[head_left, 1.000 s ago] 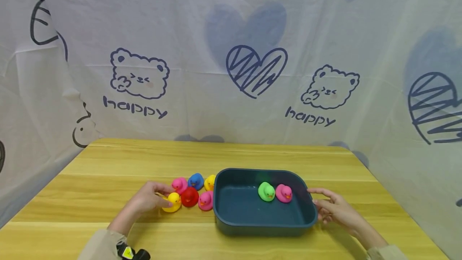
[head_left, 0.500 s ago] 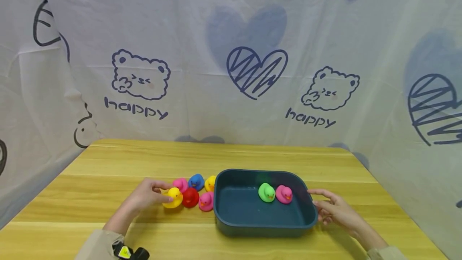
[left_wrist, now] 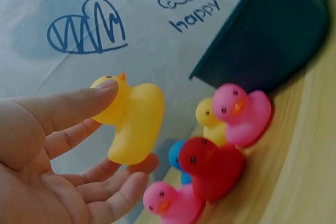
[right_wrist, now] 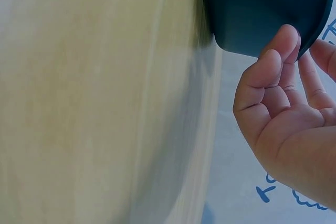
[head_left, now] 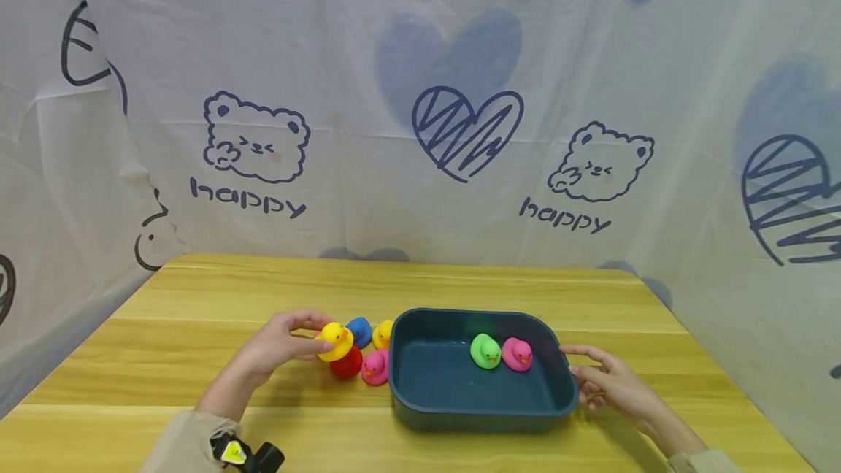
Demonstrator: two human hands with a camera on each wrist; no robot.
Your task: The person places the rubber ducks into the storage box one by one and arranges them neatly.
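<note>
A yellow rubber duck (head_left: 336,341) is pinched between the thumb and fingers of my left hand (head_left: 279,349), raised off the table. In the left wrist view the thumb lies across the head of that duck (left_wrist: 137,124). Below it are a red duck (head_left: 346,363), a blue duck (head_left: 359,332), a second yellow duck (head_left: 382,334) and a pink duck (head_left: 375,368). Another pink duck (left_wrist: 176,203) is mostly hidden in the head view. My right hand (head_left: 607,382) rests against the right end of the dark teal bin (head_left: 479,420), fingers outside its wall and loosely bent.
Inside the bin sit a green duck (head_left: 485,352) and a pink duck (head_left: 517,354), side by side. The wooden table (head_left: 315,436) runs back to a white printed cloth (head_left: 368,188). The bin's left wall stands close beside the loose ducks.
My left hand has lifted the yellow duck off the table and carried it rightward, over the red duck. My right hand and the bin stay where they were.
</note>
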